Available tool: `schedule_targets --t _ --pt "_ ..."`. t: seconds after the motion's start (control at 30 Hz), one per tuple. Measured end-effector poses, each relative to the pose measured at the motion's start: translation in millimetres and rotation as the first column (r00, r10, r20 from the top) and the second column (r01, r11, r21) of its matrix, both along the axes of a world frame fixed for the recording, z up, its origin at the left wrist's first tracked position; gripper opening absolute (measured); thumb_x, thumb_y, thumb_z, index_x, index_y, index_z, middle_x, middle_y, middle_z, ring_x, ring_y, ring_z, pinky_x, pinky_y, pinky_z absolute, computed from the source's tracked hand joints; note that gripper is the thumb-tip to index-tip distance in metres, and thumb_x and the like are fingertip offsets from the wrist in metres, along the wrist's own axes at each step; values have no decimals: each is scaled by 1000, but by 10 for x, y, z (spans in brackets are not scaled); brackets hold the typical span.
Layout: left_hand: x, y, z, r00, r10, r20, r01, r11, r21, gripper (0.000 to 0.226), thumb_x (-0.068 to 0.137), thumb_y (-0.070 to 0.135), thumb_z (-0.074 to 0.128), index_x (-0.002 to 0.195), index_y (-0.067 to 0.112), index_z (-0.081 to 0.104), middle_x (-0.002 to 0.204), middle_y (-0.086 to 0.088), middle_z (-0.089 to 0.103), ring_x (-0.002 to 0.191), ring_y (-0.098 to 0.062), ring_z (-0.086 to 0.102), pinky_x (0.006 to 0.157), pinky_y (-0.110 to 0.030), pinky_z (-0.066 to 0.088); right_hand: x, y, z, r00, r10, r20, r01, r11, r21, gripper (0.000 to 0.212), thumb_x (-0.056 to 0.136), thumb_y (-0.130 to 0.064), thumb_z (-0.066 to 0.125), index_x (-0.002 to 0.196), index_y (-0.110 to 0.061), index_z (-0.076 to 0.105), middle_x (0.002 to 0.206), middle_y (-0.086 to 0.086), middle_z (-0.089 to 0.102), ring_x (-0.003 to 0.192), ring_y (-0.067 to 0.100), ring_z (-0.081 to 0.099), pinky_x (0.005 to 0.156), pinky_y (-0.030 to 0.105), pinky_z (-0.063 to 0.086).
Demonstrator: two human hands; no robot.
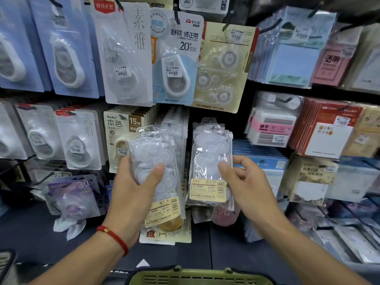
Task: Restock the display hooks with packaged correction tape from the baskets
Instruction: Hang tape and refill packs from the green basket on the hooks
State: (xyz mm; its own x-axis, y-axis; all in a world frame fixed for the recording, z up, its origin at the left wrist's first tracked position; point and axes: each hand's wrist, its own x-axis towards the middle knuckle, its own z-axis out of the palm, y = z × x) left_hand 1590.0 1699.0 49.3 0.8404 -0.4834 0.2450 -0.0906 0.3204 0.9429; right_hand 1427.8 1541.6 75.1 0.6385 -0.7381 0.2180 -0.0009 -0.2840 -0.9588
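A clear plastic pouch of white correction tape refills with a yellow label [158,173] is gripped by the left hand [133,182], thumb across its front. A second matching clear pouch [209,161] is pinched at its right edge by the right hand [244,177], before the packed display hooks [176,15]. An olive-green plastic basket rim [197,276] is seen below.

Two hands [131,188] [244,182], two clear packs of correction tape [156,161] [209,161], one green basket [201,276], one red bracelet [115,238].
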Motion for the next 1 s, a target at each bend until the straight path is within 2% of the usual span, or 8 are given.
schedule_targets --t 0.07,0.2,0.3,0.43,0.57,0.67,0.8,1.0 --pt "-3 9 9 1000 7 3 -7 1000 15 54 77 38 80 128 34 62 120 6 77 108 -21 77 91 -48 63 -11 -25 -38 985 -115 -129 91 980 -179 38 100 -48 63 130 -26 58 109 -15 72 96 -2 69 86 22 57" --pt "-45 18 18 1000 -9 28 7 999 53 73 72 43 84 139 32 56 130 9 72 120 -17 70 100 -46 58 -28 59 -76 956 -250 -152 135 838 -528 34 96 -48 62 128 -36 54 121 -19 52 109 1 53 90 20 45" --pt "-105 -2 -25 997 -59 55 54 994 91 54 76 28 88 123 34 62 114 9 78 104 -14 77 84 -32 65 8 158 -90 975 -6 -222 -90 903 -420 21 92 -54 67 109 -41 63 106 -17 68 99 1 63 81 15 48" --pt "-231 -32 -54 981 -192 34 189 978 91 53 77 16 88 123 24 63 110 -1 80 99 -21 79 75 -31 65 53 306 -170 941 196 -277 -270 927 -259 43 86 -68 60 103 -30 70 97 -7 77 88 11 73 81 42 60" --pt "-234 -31 9 984 -180 -10 180 982 56 40 85 32 78 122 32 64 112 1 80 102 -21 78 79 -35 64 44 259 -175 977 165 -132 -186 969 -162 15 104 -37 63 109 -26 72 103 -5 80 95 14 77 87 52 62" --pt "-157 -13 20 991 -129 -23 130 987 94 29 97 23 71 118 43 66 116 7 78 107 -18 76 94 -47 59 18 163 -115 997 51 -65 -59 991 -121 21 106 -41 56 108 -24 69 100 -2 80 91 15 78 87 52 62" --pt "-128 7 7 995 -98 13 95 985 144 40 98 12 70 114 48 64 113 13 78 104 -10 75 91 -36 57 -21 31 4 998 38 -56 -45 989 -141 26 106 -44 53 112 -23 67 98 -3 81 88 12 78 84 43 62" --pt "-161 7 42 996 -79 30 73 986 150 48 97 8 70 111 54 65 111 14 78 103 -9 75 91 -38 58 37 14 93 995 79 -68 -86 992 -97 26 107 -42 54 113 -21 70 91 -1 81 84 16 79 85 44 63"
